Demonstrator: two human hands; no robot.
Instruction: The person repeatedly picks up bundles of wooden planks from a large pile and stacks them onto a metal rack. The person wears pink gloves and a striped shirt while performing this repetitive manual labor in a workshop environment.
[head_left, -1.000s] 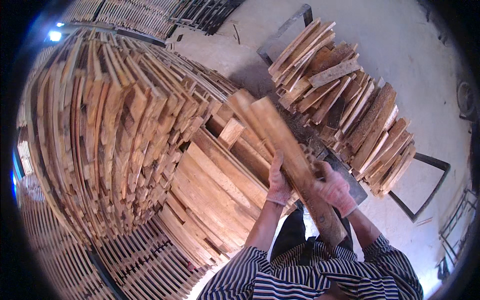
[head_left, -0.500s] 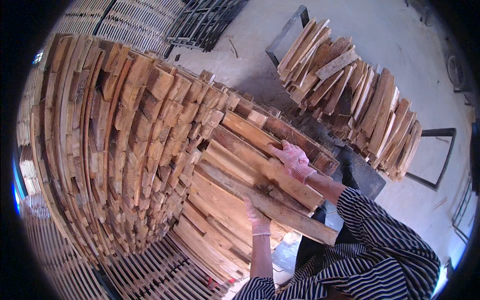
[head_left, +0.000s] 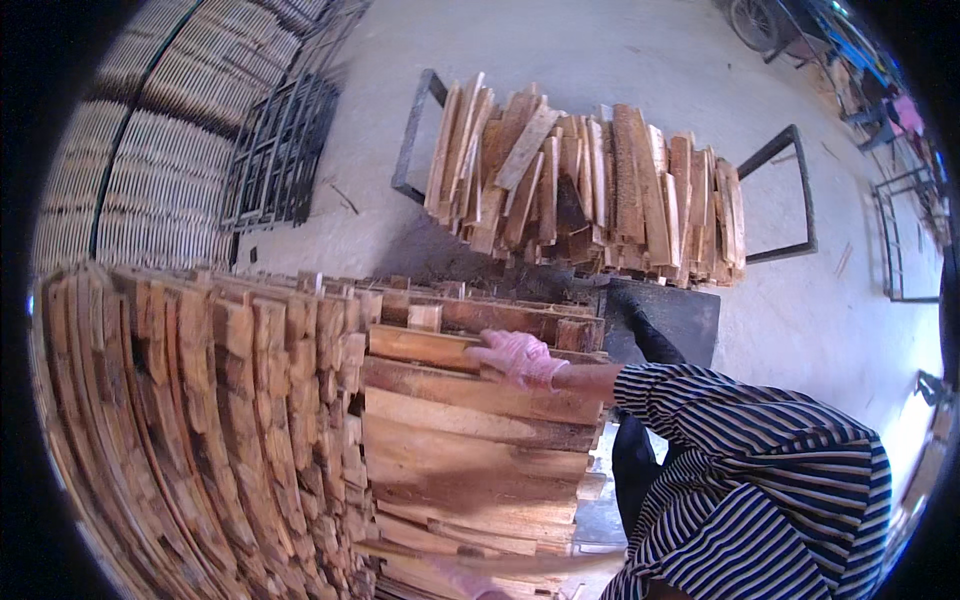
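My right hand (head_left: 522, 360), in a pink-and-white knit glove, lies with its fingers stretched out over the right end of a light wooden board (head_left: 425, 345) on the stack. Low in the view, my gloved left hand (head_left: 466, 578) is blurred and partly cut off by the lower edge. It is at a long, rough-edged board (head_left: 540, 565), and its fingers seem closed on it, though the blur hides the exact grip. Between my hands, broad flat boards (head_left: 470, 455) lie side by side, with sawdust on some.
A tall pile of stacked board ends (head_left: 220, 400) rises on the left. Beyond my right arm, a metal frame (head_left: 800, 190) holds a heap of loose slats (head_left: 600, 190). Racks of thin strips (head_left: 160, 170) stand far left, beside dark metal frames (head_left: 285, 150).
The view has swung round. My left hand has moved toward the lower edge along with the rough-edged board, uncovering wide boards. My right hand remains on the light board.
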